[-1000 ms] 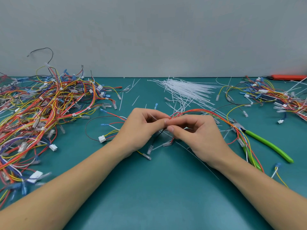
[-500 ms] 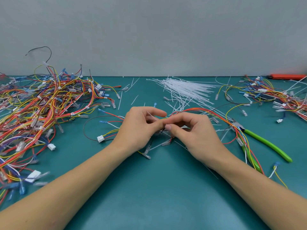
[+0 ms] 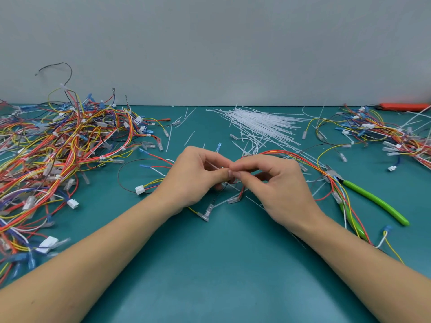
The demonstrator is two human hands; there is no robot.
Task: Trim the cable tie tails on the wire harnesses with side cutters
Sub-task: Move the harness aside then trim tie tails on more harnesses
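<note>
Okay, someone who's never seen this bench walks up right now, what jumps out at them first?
Probably the big tangled heap of wire harnesses sprawling over the table's left side. Next, at centre, the left hand and right hand meet fingertip to fingertip, pinching one harness between them. The green-handled side cutters lie untouched to the right, and white cable ties fan out behind.

Two bare forearms in view, no sleeves, gloves, watch, rings or wristbands visible. Left hand and right hand: short trimmed nails, unpainted where they show. Left forearm has one small dark mark near the lower frame edge. Nothing worn below the elbows.
</note>
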